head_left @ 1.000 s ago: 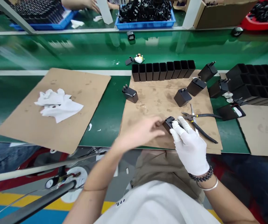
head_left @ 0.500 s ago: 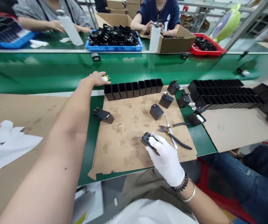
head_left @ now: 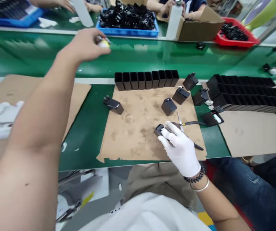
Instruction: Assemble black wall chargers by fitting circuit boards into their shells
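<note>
Stretched out over the green belt (head_left: pixel 133 59), my bare left hand (head_left: pixel 87 45) pinches a small electronic part (head_left: pixel 103 42) with yellow and white on it; its exact kind is blurred. My right hand (head_left: pixel 180 149), in a white glove, grips a black plug adapter (head_left: pixel 159 129) low over the cardboard sheet (head_left: pixel 128 138). Partly behind that hand lie cutting pliers (head_left: pixel 193 123) and a thin metal tool (head_left: pixel 178 118). Further black adapters (head_left: pixel 168 106) stand around the sheet, and one with pins (head_left: pixel 114 105) lies at its left edge.
A row of open black cases (head_left: pixel 147 80) lines the sheet's far edge. More cases (head_left: pixel 251 96) stand in rows at right. White gloves (head_left: pixel 3 117) lie at left. Across the belt are a blue tray (head_left: pixel 138 33), a white bottle (head_left: pixel 174 24), a red tray (head_left: pixel 239 40) and co-workers' hands.
My left hand has moved away across the belt, still holding the small part. My right hand stays on the adapter above the sheet. The camera has tilted downward.
</note>
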Available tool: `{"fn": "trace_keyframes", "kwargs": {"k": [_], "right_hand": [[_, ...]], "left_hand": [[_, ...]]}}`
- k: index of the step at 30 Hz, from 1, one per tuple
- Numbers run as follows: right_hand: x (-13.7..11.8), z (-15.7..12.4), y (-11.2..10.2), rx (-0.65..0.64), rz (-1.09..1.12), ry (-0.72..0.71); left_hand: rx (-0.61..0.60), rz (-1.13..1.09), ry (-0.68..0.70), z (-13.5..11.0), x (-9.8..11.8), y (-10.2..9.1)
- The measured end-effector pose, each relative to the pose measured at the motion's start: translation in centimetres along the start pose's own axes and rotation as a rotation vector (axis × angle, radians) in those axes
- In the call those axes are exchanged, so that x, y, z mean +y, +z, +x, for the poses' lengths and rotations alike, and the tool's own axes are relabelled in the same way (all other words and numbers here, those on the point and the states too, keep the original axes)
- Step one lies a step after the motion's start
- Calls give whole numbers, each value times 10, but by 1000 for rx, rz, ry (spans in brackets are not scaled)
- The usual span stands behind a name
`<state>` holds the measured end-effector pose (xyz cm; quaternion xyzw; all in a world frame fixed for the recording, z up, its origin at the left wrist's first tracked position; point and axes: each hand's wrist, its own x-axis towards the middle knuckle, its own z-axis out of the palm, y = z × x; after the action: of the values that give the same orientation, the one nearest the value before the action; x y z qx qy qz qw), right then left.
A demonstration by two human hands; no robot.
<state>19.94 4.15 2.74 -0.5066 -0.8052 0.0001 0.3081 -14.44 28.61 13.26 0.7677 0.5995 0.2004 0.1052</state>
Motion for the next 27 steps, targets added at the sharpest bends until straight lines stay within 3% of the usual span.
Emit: {"fn": "trace_keyframes", "kwargs": {"k": [2, 5, 8, 10, 13, 17, 20, 27], "right_hand": [[0, 3, 0, 34, 10, -17], [-3, 6, 2, 103, 35, -29], [-5, 6, 6, 162, 16, -22], [-5, 4, 8, 174, 24, -13], [-4, 2, 9, 189, 73, -24], [-4, 1, 8, 197, 106, -47], [-3, 1, 6, 198, 79, -40], [-5, 9, -5, 117, -78, -114]], "left_hand": [[-108, 138, 50, -42, 47, -3], [-305, 269, 132, -119, 107, 25], [-438, 321, 215, -180, 134, 69], [-358, 212, 256, -195, 138, 89], [-365, -137, 280, -184, 137, 102], [-537, -492, 264, -148, 133, 115], [-599, -604, 330, -136, 131, 128], [-528, -629, 385, -138, 128, 136]]}}
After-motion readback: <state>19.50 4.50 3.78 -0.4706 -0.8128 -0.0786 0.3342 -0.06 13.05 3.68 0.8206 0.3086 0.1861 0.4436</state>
